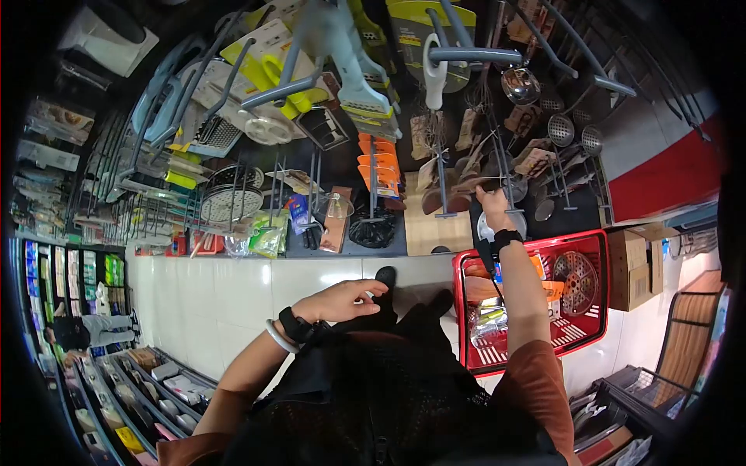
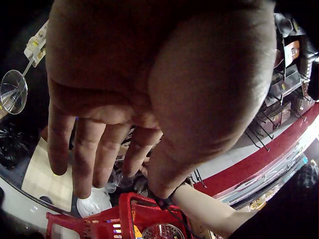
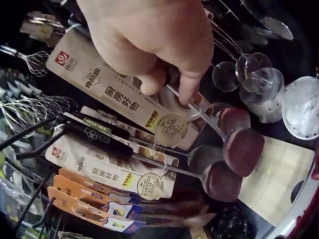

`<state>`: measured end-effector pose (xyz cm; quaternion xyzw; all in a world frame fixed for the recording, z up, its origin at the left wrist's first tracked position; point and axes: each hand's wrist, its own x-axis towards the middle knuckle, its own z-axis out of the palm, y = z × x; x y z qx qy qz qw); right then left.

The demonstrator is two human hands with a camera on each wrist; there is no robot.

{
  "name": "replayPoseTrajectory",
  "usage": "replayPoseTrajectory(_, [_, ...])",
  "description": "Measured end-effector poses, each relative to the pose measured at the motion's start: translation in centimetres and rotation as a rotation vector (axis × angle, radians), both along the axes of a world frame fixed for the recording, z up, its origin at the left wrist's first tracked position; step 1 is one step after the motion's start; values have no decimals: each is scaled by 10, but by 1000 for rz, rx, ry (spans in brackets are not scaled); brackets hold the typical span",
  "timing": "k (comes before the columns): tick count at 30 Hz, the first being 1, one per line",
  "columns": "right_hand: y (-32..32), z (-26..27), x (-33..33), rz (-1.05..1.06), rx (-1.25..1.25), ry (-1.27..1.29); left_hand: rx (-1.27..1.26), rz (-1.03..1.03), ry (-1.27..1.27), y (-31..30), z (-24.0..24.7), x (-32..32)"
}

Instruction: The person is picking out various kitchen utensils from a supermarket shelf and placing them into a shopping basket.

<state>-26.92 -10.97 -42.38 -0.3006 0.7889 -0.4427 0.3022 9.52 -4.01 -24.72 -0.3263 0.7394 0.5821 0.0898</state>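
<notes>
My right hand [image 1: 495, 206] reaches to the hanging kitchen tools on the rack. In the right wrist view, its thumb and finger pinch the metal shaft of a ladle [image 3: 243, 152] with a dark, shiny bowl. A beige printed card [image 3: 117, 89] lies behind that shaft, partly hidden by the hand. Just beside it hangs another carded ladle [image 3: 222, 181] with a black handle. My left hand [image 1: 342, 301] is held in front of my body, fingers loosely bent and touching nothing; its palm fills much of the left wrist view.
A red shopping basket [image 1: 465, 342] stands on the floor beneath my right arm, with a round perforated steel item [image 1: 576, 283] and packaged goods inside. Cardboard boxes [image 1: 633, 264] stand to its right. Metal hooks [image 1: 474, 54] jut out overhead. Orange-carded tools [image 1: 378, 167] hang left of the ladles.
</notes>
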Motion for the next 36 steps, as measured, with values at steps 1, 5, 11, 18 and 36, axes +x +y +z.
replayPoseTrajectory(1, [2, 0, 0, -12, 73, 32, -2, -9, -10, -1, 1, -2])
replayPoseTrajectory(5, [3, -59, -18, 41, -32, 84, 36, -7, 33, 0, -8, -5])
replayPoseTrajectory(11, [-9, -77, -27, 46, -38, -9, 68, -26, 4, 0, -10, -10])
replayPoseTrajectory(18, [-19, -29, -20, 23, -120, 266, 93, 17, 5, 4, -6, -4])
replayPoseTrajectory(36, [-53, 10, 70, 349, -388, 291, 102, 14, -2, -1, -8, 11])
